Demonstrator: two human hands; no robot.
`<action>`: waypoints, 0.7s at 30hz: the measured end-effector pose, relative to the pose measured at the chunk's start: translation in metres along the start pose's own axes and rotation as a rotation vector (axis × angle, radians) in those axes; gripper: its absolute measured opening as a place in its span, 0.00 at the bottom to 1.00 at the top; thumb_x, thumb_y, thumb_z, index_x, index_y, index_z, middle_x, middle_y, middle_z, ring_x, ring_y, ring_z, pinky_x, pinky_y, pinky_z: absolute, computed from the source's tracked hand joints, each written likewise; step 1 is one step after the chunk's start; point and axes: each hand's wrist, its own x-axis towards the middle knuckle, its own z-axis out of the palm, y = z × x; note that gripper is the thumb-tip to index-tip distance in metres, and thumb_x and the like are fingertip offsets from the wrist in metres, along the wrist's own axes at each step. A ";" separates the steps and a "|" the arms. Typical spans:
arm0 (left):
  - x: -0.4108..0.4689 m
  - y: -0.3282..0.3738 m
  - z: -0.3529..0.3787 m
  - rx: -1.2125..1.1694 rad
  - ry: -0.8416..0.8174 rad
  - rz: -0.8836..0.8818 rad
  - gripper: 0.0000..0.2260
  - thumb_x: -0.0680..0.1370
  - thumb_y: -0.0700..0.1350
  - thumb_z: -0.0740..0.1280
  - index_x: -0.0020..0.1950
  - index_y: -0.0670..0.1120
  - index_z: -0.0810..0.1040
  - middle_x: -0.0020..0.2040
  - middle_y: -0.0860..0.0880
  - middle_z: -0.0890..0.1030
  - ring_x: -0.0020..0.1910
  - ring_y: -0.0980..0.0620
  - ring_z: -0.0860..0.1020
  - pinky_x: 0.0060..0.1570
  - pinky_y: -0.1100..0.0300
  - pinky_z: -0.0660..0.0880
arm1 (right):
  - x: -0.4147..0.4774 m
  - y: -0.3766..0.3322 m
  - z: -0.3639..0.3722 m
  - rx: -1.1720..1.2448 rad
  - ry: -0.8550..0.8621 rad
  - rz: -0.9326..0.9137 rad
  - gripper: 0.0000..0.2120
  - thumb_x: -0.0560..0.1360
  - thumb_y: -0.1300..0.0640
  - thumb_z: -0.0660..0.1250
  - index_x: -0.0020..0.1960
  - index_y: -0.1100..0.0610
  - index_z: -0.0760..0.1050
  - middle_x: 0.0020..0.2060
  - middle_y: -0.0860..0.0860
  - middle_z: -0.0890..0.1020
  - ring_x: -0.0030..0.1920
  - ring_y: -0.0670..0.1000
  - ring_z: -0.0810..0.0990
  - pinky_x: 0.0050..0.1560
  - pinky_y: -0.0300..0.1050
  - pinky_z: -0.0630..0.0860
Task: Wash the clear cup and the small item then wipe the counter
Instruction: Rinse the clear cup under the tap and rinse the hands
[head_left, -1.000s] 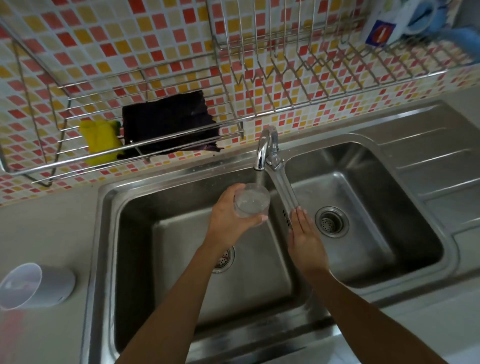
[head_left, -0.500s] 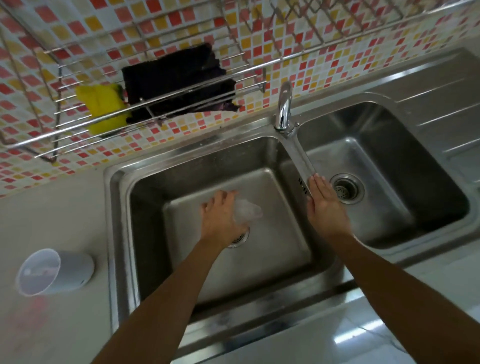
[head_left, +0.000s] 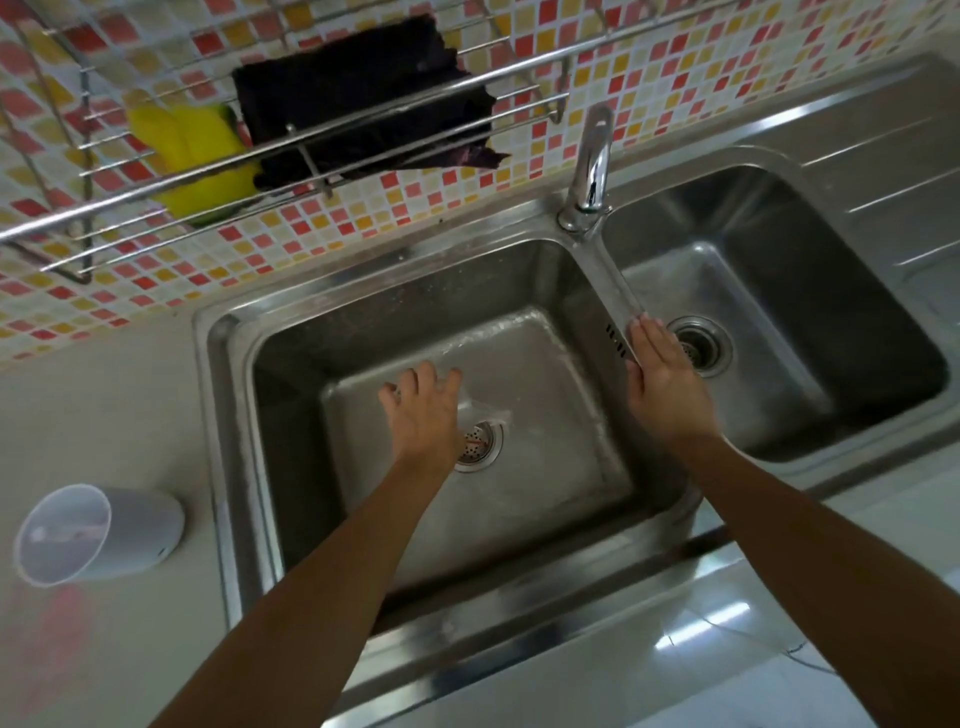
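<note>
My left hand (head_left: 423, 415) is low in the left sink basin (head_left: 545, 519), just above the drain (head_left: 475, 447). It holds a small clear cup (head_left: 483, 411), tipped on its side to the right of my palm; most of the cup is faint and hard to make out. My right hand (head_left: 662, 379) lies flat, fingers together, on the ridge between the two basins and holds nothing. A larger whitish translucent cup (head_left: 98, 530) lies on its side on the counter at the left. No water runs from the faucet (head_left: 589, 161).
A wire rack (head_left: 311, 145) on the tiled wall holds a yellow cloth (head_left: 192, 150) and a dark cloth (head_left: 358, 98). The right basin (head_left: 831, 322) has its own drain. A steel draining board (head_left: 893, 171) lies at the far right.
My left hand dropped with the clear cup from under the running faucet down to the basin floor and tipped it over. My right hand stayed on the ridge.
</note>
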 end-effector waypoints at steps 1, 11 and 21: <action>0.000 0.001 -0.002 0.033 0.008 0.015 0.33 0.68 0.51 0.74 0.69 0.52 0.62 0.61 0.45 0.66 0.60 0.44 0.67 0.61 0.46 0.65 | 0.000 0.000 0.000 0.000 -0.001 0.005 0.24 0.78 0.55 0.54 0.72 0.64 0.65 0.71 0.60 0.68 0.72 0.58 0.65 0.71 0.54 0.63; 0.006 -0.006 -0.025 0.310 0.039 0.145 0.37 0.67 0.43 0.74 0.71 0.46 0.59 0.67 0.41 0.63 0.68 0.41 0.63 0.65 0.43 0.63 | 0.001 -0.001 -0.005 -0.016 -0.048 0.018 0.23 0.80 0.57 0.58 0.74 0.60 0.62 0.73 0.56 0.65 0.74 0.55 0.60 0.73 0.50 0.57; 0.002 -0.008 -0.040 0.255 0.110 0.111 0.36 0.68 0.39 0.71 0.71 0.48 0.58 0.69 0.41 0.61 0.68 0.41 0.63 0.64 0.44 0.63 | 0.000 0.000 -0.001 0.017 0.038 -0.014 0.22 0.77 0.59 0.58 0.69 0.65 0.68 0.69 0.62 0.70 0.70 0.61 0.67 0.71 0.52 0.61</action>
